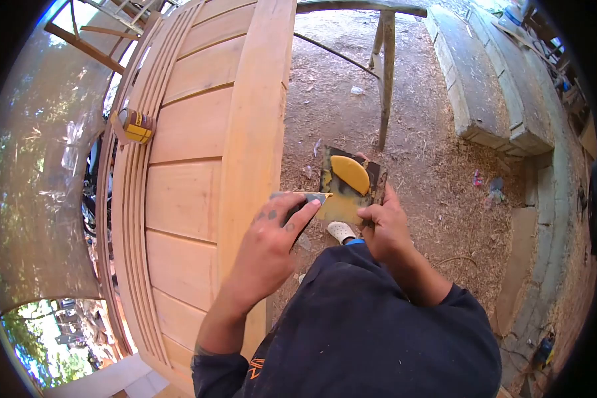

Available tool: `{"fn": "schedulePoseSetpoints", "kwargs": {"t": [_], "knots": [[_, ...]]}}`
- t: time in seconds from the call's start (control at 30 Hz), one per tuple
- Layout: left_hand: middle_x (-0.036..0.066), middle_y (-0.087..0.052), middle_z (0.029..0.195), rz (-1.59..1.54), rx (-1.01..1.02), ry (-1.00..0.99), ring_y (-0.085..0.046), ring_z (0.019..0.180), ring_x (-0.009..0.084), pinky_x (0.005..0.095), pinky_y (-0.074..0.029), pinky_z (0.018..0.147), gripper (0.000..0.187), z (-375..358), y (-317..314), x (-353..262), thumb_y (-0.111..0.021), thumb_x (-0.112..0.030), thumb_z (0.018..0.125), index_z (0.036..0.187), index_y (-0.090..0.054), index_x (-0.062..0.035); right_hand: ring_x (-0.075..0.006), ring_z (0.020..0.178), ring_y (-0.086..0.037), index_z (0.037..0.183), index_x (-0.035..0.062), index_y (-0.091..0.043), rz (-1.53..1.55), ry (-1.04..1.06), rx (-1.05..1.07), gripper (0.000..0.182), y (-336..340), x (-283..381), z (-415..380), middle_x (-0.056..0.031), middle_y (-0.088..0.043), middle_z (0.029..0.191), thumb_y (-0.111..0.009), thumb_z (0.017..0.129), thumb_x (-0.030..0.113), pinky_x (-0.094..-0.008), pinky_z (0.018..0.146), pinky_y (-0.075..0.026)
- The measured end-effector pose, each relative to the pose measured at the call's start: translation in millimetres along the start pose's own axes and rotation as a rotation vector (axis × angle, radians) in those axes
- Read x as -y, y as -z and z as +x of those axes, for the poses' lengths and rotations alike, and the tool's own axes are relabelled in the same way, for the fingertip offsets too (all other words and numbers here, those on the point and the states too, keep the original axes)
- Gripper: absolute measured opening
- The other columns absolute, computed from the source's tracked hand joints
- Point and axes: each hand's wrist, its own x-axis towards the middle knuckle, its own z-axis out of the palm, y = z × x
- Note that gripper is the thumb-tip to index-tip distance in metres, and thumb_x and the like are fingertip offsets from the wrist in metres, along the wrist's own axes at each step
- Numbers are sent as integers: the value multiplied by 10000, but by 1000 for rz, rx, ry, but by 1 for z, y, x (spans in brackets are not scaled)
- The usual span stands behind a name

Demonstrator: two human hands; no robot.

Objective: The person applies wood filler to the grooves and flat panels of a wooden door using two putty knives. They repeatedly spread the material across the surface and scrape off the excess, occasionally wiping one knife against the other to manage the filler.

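My left hand is closed around a thin flat scraper, whose tip carries a bit of yellow paste. The tip reaches the near-left edge of a dark square board smeared with yellow filler. My right hand grips that board by its right side, thumb on top. On the board lies a smooth yellow half-round piece. To the left of my hands stretches a panelled wooden door with grooves along its far side.
A red and yellow can rests on the door's grooved far edge. A wooden trestle leg stands beyond the board. Long concrete blocks lie at the right on ground strewn with shavings. My shoe shows below the board.
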Motion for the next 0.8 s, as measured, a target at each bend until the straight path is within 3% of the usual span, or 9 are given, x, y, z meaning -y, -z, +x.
{"fn": "schedulePoseSetpoints", "kwargs": {"t": [0.07, 0.17, 0.27, 0.37, 0.57, 0.8], "knots": [[149, -532, 1104, 60, 6, -128, -521, 1029, 352, 422, -433, 887, 564, 2, 9, 3, -484, 116, 640, 1171, -534, -70, -227, 1202, -455, 1382, 33, -288, 61, -124, 47, 770, -6, 15, -5, -117, -445, 1302, -353, 640, -162, -310, 997, -366], [142, -538, 1103, -50, 79, -40, -521, 1038, 340, 419, -419, 912, 544, 6, 16, -11, -500, 122, 638, 1144, -551, -71, -227, 1208, -446, 1392, 41, -272, 56, -113, 165, 798, -3, 17, -5, -133, -436, 1302, -330, 623, -164, -319, 1000, -365], [114, -579, 1099, -44, 57, -23, -541, 1041, 337, 409, -449, 884, 465, 14, 20, -22, -532, 129, 702, 1115, -568, -82, -232, 1200, -448, 1384, 27, -273, 55, -134, 204, 793, -5, 19, -7, -139, -432, 1299, -332, 614, -150, -316, 998, -369], [89, -598, 1084, 50, 11, -139, -549, 1043, 312, 408, -445, 894, 453, 21, 30, -15, -535, 129, 686, 1079, -593, -87, -242, 1154, -488, 1348, 3, -313, 31, -207, 205, 758, 1, 24, -6, -152, -468, 1250, -350, 603, -135, -318, 957, -406], [33, -612, 1069, 377, 210, -306, -543, 1063, 248, 432, -405, 937, 368, 17, 63, -17, -553, 45, 706, 1024, -635, -124, -239, 952, -594, 1232, -28, -429, -149, -500, 199, 622, 15, 42, 4, -158, -570, 1076, -389, 618, -117, -320, 784, -496], [20, -593, 1063, 460, 350, -326, -511, 1074, 229, 430, -358, 974, 337, 15, 71, -23, -538, -35, 744, 1058, -618, -129, -164, 885, -558, 1188, -41, -472, -286, -608, 433, 562, -6, 40, 14, -110, -564, 1014, -420, 633, -110, -254, 718, -462]]}}
